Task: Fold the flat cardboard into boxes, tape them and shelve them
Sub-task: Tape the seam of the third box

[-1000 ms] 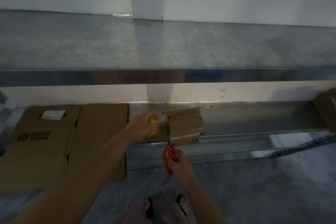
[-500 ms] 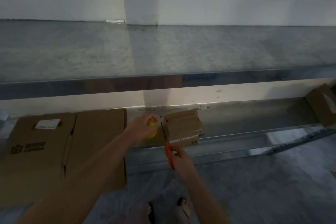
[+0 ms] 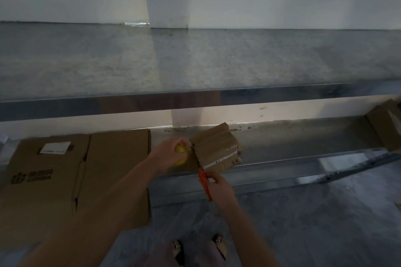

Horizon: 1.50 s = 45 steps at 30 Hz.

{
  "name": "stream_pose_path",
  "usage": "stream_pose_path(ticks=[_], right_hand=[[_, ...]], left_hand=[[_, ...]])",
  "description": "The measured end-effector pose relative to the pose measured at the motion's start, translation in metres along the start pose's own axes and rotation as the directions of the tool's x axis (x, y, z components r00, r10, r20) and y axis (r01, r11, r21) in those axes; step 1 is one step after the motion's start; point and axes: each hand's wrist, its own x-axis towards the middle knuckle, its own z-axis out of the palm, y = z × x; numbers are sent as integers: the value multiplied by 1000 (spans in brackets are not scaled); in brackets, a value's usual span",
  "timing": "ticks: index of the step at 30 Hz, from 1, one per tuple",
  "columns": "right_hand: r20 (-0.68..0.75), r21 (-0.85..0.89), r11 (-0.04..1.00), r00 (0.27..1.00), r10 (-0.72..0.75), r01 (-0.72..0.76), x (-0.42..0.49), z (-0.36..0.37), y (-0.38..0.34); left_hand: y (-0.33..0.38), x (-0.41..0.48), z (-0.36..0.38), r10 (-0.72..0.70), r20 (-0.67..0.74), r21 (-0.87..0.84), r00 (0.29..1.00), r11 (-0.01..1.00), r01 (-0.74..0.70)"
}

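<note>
A small folded cardboard box (image 3: 216,147) with tape strips on it sits on the lower metal shelf (image 3: 303,158). My left hand (image 3: 167,155) grips a yellow tape roll (image 3: 181,155) just left of the box. My right hand (image 3: 218,187) holds orange-handled scissors (image 3: 204,182), whose blades point up along the box's left edge, between the roll and the box. A large flat cardboard sheet (image 3: 76,180) with a white label and printed logo leans at the left, reaching from the shelf to the floor.
A wide metal upper shelf (image 3: 195,60) spans the view above, against a white wall. Another cardboard box (image 3: 386,125) sits at the far right of the lower shelf. My feet (image 3: 199,247) stand on the grey floor, on a clear plastic sheet.
The scissors have risen from below the box, and their blades now lie along its left edge. The box has turned a little. My left hand has stayed on the tape roll.
</note>
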Motion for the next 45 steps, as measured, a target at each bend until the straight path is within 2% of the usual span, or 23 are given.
stream_pose_path(ticks=[4,9,19,26,30,33,38,43,45], right_hand=[[67,-39,998,997,47,-44,5,-4,2],[181,36,993,978,106,-115,6,-5,-4],[67,63,996,996,63,-67,10,-18,7],[121,-31,998,991,55,-52,13,-18,6],[39,-61,998,999,13,-11,10,-21,9],[-39,-179,981,996,-75,67,7,-23,10],[17,-276,961,1000,-19,24,15,-28,10],[65,-184,983,997,33,-21,18,-32,16],[87,-171,985,996,6,9,18,-31,18]], left_hand=[[2,-1,1,1,-23,-4,1000,1000,-1],[2,-5,2,-11,-37,16,999,1000,12],[4,-8,2,0,-33,35,999,999,1],[10,-11,1,10,-42,30,999,1000,-9],[11,-14,2,9,-50,20,999,1000,-8],[12,-15,3,11,-53,28,999,1000,-10],[12,-17,2,-4,-59,81,998,997,9],[7,-19,-6,-37,-106,118,994,992,50],[5,-20,-8,-58,-108,129,992,989,71]])
